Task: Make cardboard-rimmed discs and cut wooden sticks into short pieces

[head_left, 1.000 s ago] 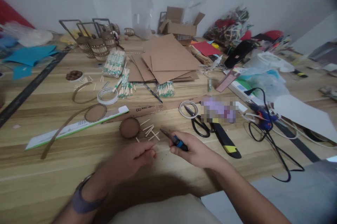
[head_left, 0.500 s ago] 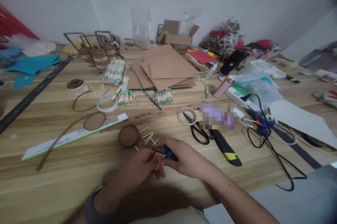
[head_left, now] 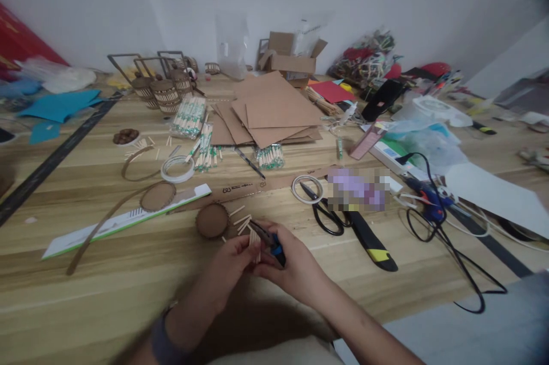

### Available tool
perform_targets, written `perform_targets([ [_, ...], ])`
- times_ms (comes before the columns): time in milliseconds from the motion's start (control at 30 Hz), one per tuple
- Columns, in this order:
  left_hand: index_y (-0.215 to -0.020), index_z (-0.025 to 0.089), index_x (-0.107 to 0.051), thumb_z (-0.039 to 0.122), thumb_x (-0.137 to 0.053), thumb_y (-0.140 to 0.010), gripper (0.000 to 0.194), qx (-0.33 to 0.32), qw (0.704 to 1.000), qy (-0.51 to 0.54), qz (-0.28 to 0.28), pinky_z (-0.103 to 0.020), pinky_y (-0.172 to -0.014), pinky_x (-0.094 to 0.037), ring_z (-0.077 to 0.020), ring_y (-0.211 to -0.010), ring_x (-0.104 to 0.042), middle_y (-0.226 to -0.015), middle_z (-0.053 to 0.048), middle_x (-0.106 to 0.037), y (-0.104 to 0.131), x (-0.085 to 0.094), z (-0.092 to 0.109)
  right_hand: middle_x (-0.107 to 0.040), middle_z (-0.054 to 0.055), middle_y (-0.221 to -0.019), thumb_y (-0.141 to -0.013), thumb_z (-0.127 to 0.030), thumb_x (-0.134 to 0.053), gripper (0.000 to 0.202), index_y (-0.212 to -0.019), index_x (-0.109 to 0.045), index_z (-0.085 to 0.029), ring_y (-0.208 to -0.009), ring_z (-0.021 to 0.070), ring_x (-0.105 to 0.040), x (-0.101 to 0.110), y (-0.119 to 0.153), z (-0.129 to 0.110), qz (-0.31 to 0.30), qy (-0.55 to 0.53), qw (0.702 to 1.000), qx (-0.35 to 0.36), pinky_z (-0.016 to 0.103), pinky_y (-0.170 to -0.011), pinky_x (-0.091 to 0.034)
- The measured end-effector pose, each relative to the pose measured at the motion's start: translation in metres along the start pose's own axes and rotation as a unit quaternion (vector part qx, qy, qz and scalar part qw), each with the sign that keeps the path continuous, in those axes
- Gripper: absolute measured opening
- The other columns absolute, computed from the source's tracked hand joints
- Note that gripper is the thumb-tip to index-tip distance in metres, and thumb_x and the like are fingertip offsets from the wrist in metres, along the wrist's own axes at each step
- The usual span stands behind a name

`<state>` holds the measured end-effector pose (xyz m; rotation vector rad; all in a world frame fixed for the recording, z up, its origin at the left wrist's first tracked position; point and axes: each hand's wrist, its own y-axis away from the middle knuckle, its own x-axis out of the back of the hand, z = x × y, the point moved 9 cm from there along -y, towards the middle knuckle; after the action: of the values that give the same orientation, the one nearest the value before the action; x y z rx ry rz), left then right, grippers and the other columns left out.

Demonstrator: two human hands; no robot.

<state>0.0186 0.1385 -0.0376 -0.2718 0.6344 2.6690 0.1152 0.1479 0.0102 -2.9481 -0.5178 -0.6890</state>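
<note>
Between the thumb and fingers of my left hand (head_left: pixel 227 259) is a small bunch of short wooden sticks (head_left: pixel 254 241), held roughly upright. My right hand (head_left: pixel 298 262) is wrapped round blue-handled pliers (head_left: pixel 275 247). Their dark jaws point up and left, at the tops of the sticks; whether they grip one I cannot tell. Just beyond my left hand lies a shallow round brown cardboard piece (head_left: pixel 212 221) with a raised rim. Several loose sticks (head_left: pixel 238 210) are scattered on the wooden table to its right.
Black scissors (head_left: pixel 328 219) and a black-and-yellow cutter (head_left: pixel 373 245) lie right of my hands. Farther right is a blue glue gun (head_left: pixel 433 207) among looped cables. Tape rolls (head_left: pixel 178 169), cardboard sheets (head_left: pixel 278 107), bagged sticks (head_left: pixel 189 116) and small stick-covered buckets (head_left: pixel 165 95) stand farther back.
The pliers' jaws have swung from pointing left to pointing up-left. The stick bunch now stands higher and more upright in my left hand. The whole view has shifted slightly.
</note>
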Motion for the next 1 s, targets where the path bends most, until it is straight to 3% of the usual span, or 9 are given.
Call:
perform_targets([
  [300,-0.085,0.018,-0.065,0.052,-0.056,-0.086,0.035,-0.009,1.000,-0.009,0.006,-0.038,-0.087,-0.051,-0.0221,-0.088,-0.065,-0.088,-0.006,-0.072,0.000,-0.005,-0.010,-0.067,0.004,-0.107,-0.068,-0.007,-0.078,0.051,-0.112,-0.058,-0.021,-0.100,0.0227,-0.063,-0.005,0.002,0.005,0.008,0.043,0.999,-0.009,0.034,-0.084,-0.048],
  [467,-0.081,0.018,-0.065,0.061,-0.054,-0.086,0.044,-0.017,1.000,-0.020,0.007,-0.036,-0.083,-0.051,-0.0206,-0.081,-0.063,-0.084,-0.006,-0.071,0.002,-0.007,-0.005,-0.067,0.005,-0.114,-0.069,-0.009,-0.077,0.051,-0.114,-0.058,-0.023,-0.105,0.0227,-0.062,-0.006,0.003,0.008,0.005,0.012,1.000,-0.017,0.036,-0.089,-0.047],
  [600,-0.084,0.018,-0.064,0.070,-0.053,-0.084,0.053,-0.026,0.999,-0.045,0.009,-0.034,-0.078,-0.050,-0.0203,-0.078,-0.063,-0.082,-0.005,-0.071,0.004,-0.004,-0.001,-0.060,0.009,-0.128,-0.067,-0.022,-0.083,0.044,-0.104,-0.060,-0.022,-0.116,0.0256,-0.057,0.004,0.004,0.004,0.026,-0.040,0.999,0.006,0.038,-0.096,-0.045],
  [700,-0.082,0.018,-0.062,0.069,-0.048,-0.087,0.052,-0.040,0.990,-0.133,0.028,-0.033,-0.078,-0.049,-0.0209,-0.080,-0.064,-0.081,-0.004,-0.071,0.010,0.008,0.003,-0.067,0.006,-0.101,-0.074,-0.034,-0.076,0.029,-0.094,-0.060,-0.021,-0.097,0.0240,-0.062,0.015,0.008,0.016,0.043,-0.060,0.996,-0.047,0.035,-0.083,-0.049],
  [767,-0.080,0.019,-0.061,0.060,-0.041,-0.094,0.047,-0.052,0.965,-0.249,0.066,-0.033,-0.077,-0.049,-0.0216,-0.080,-0.065,-0.081,-0.004,-0.072,0.015,0.021,0.009,-0.065,0.002,-0.085,-0.079,-0.038,-0.069,0.024,-0.092,-0.058,-0.021,-0.081,0.0211,-0.061,0.020,0.013,0.027,0.050,-0.069,0.992,-0.090,0.032,-0.073,-0.049],
  [833,-0.082,0.020,-0.062,0.045,-0.035,-0.099,0.041,-0.070,0.914,-0.383,0.115,-0.034,-0.074,-0.049,-0.0227,-0.080,-0.066,-0.082,-0.006,-0.073,0.018,0.033,0.020,-0.064,0.002,-0.083,-0.081,-0.040,-0.066,0.023,-0.089,-0.057,-0.021,-0.078,0.0201,-0.060,0.022,0.016,0.033,0.055,-0.073,0.990,-0.103,0.031,-0.072,-0.048],
  [1000,-0.098,0.018,-0.068,0.018,-0.039,-0.096,0.030,-0.166,0.726,-0.641,0.185,-0.035,-0.073,-0.050,-0.0251,-0.082,-0.068,-0.086,-0.010,-0.075,0.013,0.035,0.051,-0.063,0.001,-0.080,-0.079,-0.040,-0.064,0.021,-0.084,-0.056,-0.021,-0.076,0.0193,-0.059,0.014,0.018,0.036,0.031,-0.062,0.991,-0.116,0.030,-0.069,-0.048],
])
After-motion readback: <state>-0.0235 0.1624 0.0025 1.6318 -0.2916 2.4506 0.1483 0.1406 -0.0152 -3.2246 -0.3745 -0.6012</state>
